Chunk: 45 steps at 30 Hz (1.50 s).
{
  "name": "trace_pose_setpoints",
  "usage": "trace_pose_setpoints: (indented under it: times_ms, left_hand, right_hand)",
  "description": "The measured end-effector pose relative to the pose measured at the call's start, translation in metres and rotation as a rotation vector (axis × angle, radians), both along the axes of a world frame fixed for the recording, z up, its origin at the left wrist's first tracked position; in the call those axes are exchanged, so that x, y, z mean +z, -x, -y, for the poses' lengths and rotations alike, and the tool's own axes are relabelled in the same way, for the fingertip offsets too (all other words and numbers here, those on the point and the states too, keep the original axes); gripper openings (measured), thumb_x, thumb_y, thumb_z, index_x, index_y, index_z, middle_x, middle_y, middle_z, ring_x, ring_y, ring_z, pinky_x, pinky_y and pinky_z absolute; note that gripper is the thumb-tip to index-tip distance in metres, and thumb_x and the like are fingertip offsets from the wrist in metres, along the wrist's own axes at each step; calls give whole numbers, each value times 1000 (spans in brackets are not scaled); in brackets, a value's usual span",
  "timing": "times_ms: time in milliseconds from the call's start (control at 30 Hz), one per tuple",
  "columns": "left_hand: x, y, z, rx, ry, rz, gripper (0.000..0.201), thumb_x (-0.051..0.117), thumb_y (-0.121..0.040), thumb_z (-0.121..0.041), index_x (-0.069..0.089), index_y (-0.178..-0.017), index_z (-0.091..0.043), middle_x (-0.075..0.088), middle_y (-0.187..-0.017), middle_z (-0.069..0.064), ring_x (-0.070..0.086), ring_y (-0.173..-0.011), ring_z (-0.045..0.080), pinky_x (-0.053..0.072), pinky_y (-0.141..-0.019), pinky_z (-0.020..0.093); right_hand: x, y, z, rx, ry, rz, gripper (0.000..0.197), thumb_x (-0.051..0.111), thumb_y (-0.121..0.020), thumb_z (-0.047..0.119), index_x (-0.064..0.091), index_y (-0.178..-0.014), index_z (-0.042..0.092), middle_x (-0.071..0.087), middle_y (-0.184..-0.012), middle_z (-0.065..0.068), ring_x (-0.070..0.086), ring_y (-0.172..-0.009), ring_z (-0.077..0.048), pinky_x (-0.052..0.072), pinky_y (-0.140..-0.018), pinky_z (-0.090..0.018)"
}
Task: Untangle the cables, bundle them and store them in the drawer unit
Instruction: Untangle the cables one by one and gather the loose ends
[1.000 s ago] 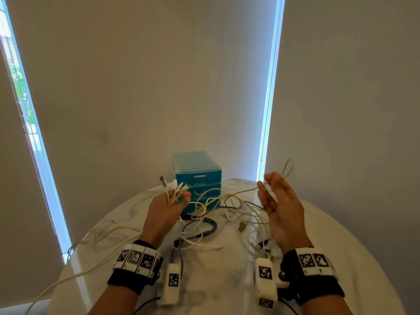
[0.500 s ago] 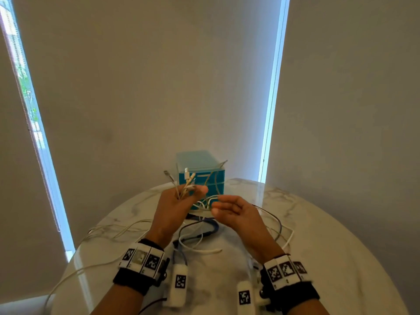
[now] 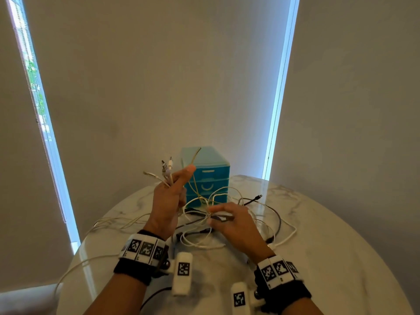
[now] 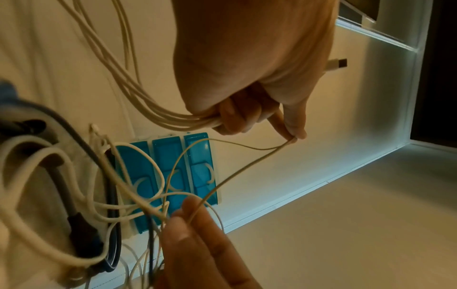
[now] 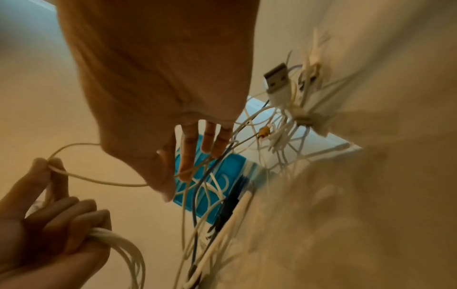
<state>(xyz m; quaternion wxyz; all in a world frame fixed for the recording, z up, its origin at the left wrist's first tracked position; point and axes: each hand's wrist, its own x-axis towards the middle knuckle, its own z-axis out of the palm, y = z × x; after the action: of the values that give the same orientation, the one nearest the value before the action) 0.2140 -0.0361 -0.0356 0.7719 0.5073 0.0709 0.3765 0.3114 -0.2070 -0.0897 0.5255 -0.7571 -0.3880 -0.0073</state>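
Note:
My left hand (image 3: 169,196) is raised in front of the blue three-drawer unit (image 3: 208,178), whose drawers are shut. It grips a bundle of white cables (image 4: 148,105), their plugs (image 3: 167,168) sticking up, and its thumb and forefinger pinch a thin cream cable (image 4: 247,149). That thin cable runs down to my right hand (image 3: 229,220), which pinches it just above the tangle of white and dark cables (image 3: 204,226) on the table. The right wrist view shows the strand (image 5: 99,180) stretched between both hands.
The round marble table (image 3: 329,258) carries the loose cables. A black cable end (image 3: 253,199) lies right of the unit and white cable (image 3: 91,261) trails off the left edge. A USB plug (image 5: 277,80) lies in the tangle. The wall stands close behind.
My right hand came down from the raised right side to the middle, onto the tangle. My left hand rose a little with its bundle and now pinches the thin cable.

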Motion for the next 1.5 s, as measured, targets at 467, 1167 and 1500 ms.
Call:
trace_pose_setpoints:
  times_ms: [467, 1167, 1500]
  left_hand:
    - [-7, 5, 18, -238, -677, -509, 30, 74, -96, -53, 84, -108, -28, 65, -62, -18, 54, -52, -4, 38, -53, 13]
    - [5, 9, 22, 97, -377, -124, 16, 84, -90, -23, 84, -100, -11, 75, -67, -11, 64, -53, -2, 48, -57, 13]
    - [7, 11, 18, -137, -136, -107, 24, 80, -93, -30, 83, -109, -13, 28, -54, -4, 20, -46, 10, 26, -40, 18]
  right_hand:
    - [21, -18, 34, -335, -951, -627, 19, 77, -99, 15, 74, -117, 11, 80, -109, -15, 80, -96, -28, 65, -78, -30]
    - [10, -3, 15, 124, -285, -641, 25, 79, -96, 13, 75, -121, 10, 82, -113, -10, 75, -117, -29, 60, -103, -37]
    - [15, 20, 5, 67, -15, -142, 31, 89, -86, 35, 80, -116, 34, 79, -108, 19, 73, -97, -2, 60, -85, -18]
